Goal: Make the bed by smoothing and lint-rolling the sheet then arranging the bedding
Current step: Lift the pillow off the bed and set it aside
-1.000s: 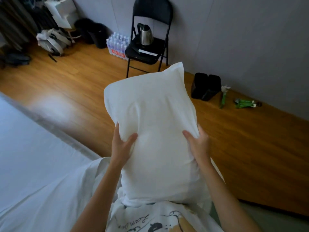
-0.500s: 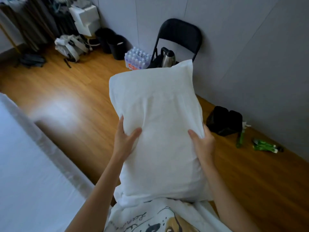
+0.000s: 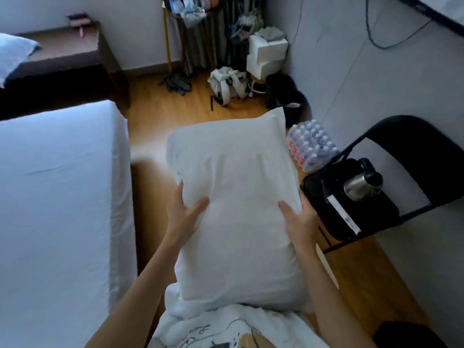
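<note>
Between the bed's right edge [image 3: 120, 197] and the chair [image 3: 391, 197], the pillow [image 3: 238, 209] stays clamped by left hand [image 3: 184, 217] and right hand [image 3: 300, 222]. The person has turned toward the bed; probably placing comes next.

One wide-angle camera worn on the head looks forward and steeply down, close over the pillow [image 3: 236, 209] at the frame's centre; the bed [image 3: 57, 197] fills the left; the chair [image 3: 391, 187] sits at right; the floor [image 3: 155, 114] runs to the upper middle.
</note>
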### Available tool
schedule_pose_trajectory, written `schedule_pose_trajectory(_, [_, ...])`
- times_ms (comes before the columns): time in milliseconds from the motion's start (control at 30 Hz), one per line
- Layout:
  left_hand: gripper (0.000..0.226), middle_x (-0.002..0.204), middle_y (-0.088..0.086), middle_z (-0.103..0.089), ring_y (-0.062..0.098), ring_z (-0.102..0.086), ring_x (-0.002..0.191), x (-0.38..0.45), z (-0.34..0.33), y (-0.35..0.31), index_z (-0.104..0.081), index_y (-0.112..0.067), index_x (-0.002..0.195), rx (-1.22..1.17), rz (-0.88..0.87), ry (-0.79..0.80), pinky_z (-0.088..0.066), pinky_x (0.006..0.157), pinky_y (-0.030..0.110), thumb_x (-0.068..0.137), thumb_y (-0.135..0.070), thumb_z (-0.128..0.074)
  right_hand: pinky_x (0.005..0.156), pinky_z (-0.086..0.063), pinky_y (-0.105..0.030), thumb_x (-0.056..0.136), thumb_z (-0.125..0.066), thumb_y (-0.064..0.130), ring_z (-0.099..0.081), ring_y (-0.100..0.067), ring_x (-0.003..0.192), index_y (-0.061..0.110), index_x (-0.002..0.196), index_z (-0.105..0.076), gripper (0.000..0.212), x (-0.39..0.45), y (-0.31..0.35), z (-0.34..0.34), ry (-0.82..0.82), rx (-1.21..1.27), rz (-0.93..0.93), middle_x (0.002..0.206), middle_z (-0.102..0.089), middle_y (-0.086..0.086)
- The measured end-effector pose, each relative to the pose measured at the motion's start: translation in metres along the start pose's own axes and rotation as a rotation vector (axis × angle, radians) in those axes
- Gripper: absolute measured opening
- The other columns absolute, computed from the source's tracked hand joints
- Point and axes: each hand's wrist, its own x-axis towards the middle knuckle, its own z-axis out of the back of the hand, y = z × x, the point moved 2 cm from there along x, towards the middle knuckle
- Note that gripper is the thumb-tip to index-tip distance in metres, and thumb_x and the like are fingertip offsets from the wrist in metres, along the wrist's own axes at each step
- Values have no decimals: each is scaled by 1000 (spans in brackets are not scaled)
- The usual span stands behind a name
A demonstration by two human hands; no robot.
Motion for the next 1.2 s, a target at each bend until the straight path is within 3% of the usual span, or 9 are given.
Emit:
schedule_pose_trajectory(100, [71,121,-12,-59,-12,-59,100,46,-7,-16,-42,-23,143,-14,14,-92,-46,76,5,81,-18,-77,82,-50,-28,73,-70,36,-65,-18,97,10,122,-63,56,65,18,-28,90,-16,4,108,-69,-1])
schedule_pose_trajectory(167, [70,121,-12,-60,-12,-58,100,76,-10,-21,-43,-21,143,-3,23,-160,-46,74,4,81,-17,-77,85,-53,-34,70,-68,40,-66,-20,96,12,119,-65,56,102,26,-48,135,-35,17,106,-71,-3])
schedule_pose_trajectory(267, [74,125,-9,-61,-4,-59,106,125,-13,-22,-43,-23,143,-21,81,-205,-48,85,12,80,-22,-79,80,-51,-27,74,-70,37,-67,-19,93,14,115,-66,47,154,36,-81,193,-60,15,102,-72,-1])
schedule_pose_trajectory(400, [77,125,-13,-61,1,-59,110,208,-16,-15,-42,-27,143,-34,159,-228,-50,97,34,76,-34,-80,67,-41,-3,81,-73,30,-65,-18,92,12,118,-66,41,231,57,-135,252,-117,44,103,-71,-1])
schedule_pose_trajectory(467, [79,126,-13,-60,6,-60,111,263,-15,-18,-43,-31,141,-41,152,-229,-51,97,39,72,-45,-79,67,-40,-1,84,-73,24,-65,-17,93,11,119,-65,39,274,75,-167,247,-130,64,105,-71,-2])
schedule_pose_trajectory(633, [71,129,-7,-58,13,-58,112,427,-2,-57,-43,-25,143,-33,87,-179,-49,98,39,80,-36,-75,64,-37,1,85,-71,22,-61,-17,94,7,125,-62,43,384,145,-253,167,-142,124,110,-69,-7])
schedule_pose_trajectory(767, [79,131,-10,-57,11,-58,113,551,23,-88,-41,-31,142,-20,60,-91,-50,99,43,74,-49,-75,64,-35,5,87,-70,21,-56,-13,97,9,132,-57,48,454,205,-314,123,-93,143,111,-63,0])
schedule_pose_trajectory(933, [81,132,-12,-56,7,-57,115,657,52,-104,-41,-32,142,-15,56,-137,-50,98,37,71,-53,-74,79,-40,-15,87,-70,26,-59,-19,108,10,132,-57,49,523,245,-398,138,-86,113,122,-64,-3])
schedule_pose_trajectory(1200, [73,136,-14,-50,10,-51,119,833,109,-85,-41,-30,142,-42,160,-379,-46,101,38,79,-46,-74,80,-50,-21,87,-69,24,-63,-10,98,17,125,-63,39,672,310,-595,411,-88,163,109,-68,7])
